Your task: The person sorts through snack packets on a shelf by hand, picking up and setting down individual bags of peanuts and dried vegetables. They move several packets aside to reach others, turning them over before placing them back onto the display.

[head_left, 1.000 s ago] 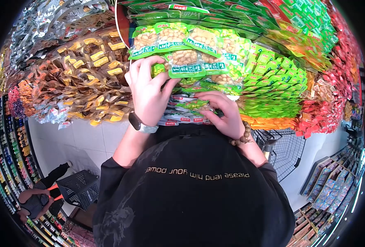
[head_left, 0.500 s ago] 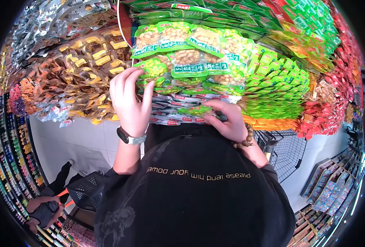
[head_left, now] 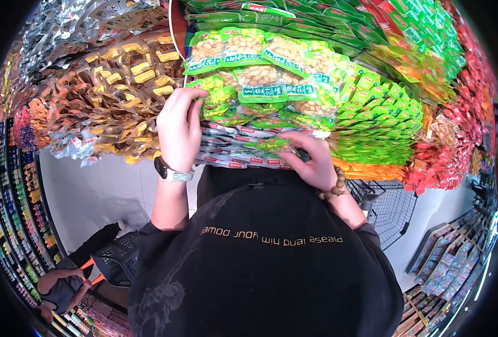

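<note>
My left hand [head_left: 180, 128] wears a watch and reaches to the left end of the peanut display. Its fingertips and thumb are closed at the edge of a crumpled green snack packet [head_left: 217, 96]. My right hand [head_left: 314, 159], with a bead bracelet at the wrist, pinches a small green packet [head_left: 269, 144] in front of me. That packet is above a row of silver-white packets [head_left: 232, 158]. Clear-fronted green peanut bags [head_left: 260, 81] lie stacked between and beyond my hands.
Brown snack packets [head_left: 120, 84] are heaped left, green packets [head_left: 381, 115] and red packets [head_left: 445, 160] right. A wire shopping cart [head_left: 392, 210] stands behind me on the right. At lower left a person [head_left: 63, 286] holds a dark basket [head_left: 122, 258] by orange handles.
My left hand's fingers have drawn together and moved slightly right onto the green packet. My right hand, still holding its packet, has barely shifted.
</note>
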`<state>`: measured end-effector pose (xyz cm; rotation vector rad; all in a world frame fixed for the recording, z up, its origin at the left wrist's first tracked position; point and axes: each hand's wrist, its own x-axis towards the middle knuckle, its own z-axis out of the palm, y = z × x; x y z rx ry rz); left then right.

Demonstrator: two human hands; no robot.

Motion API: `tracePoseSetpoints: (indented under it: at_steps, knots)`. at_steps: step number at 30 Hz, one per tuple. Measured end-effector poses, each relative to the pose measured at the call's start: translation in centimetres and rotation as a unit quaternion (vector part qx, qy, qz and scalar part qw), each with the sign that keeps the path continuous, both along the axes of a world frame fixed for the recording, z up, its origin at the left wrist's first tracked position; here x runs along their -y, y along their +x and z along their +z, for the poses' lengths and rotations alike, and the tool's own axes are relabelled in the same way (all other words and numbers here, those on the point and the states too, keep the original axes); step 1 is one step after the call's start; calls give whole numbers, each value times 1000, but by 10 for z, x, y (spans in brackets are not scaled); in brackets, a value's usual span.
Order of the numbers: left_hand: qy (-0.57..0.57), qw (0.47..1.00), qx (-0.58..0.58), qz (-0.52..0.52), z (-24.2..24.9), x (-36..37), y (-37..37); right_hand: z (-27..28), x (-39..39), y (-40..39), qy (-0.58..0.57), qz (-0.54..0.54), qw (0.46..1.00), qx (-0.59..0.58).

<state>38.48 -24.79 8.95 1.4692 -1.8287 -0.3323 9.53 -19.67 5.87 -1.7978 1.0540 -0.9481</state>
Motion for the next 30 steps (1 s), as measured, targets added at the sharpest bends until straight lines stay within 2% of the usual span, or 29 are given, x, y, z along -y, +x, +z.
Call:
tracePoseSetpoints:
  at_steps: [4, 11, 14, 15, 18, 22, 25, 30]
  knots:
    - [65, 994, -90, -24, 3, 0, 16, -2, 0, -1, 10, -6, 1000, 0]
    - [95, 989, -57, -101, 14, -7, 9, -4, 3, 2, 5, -12, 1000, -3]
    - [27, 992, -60, -109, -1, 2, 9, -4, 3, 2, 9, -12, 1000, 0]
    - [74, 990, -69, -94, -1, 2, 11, -4, 3, 1, 17, -11, 1000, 0]
    - [107, 984, -124, -67, -7, 6, 9, -5, 3, 0, 18, -10, 1000, -4]
    - [98, 984, -136, -64, 0, 12, 0, -4, 3, 0, 39, -7, 999, -4]
    - [2, 993, -46, -113, 3, 19, -2, -5, 4, 0, 21, -8, 1000, -8]
    - [-6, 998, -33, -62, 4, 16, -11, -3, 4, 0, 42, -9, 999, -6]
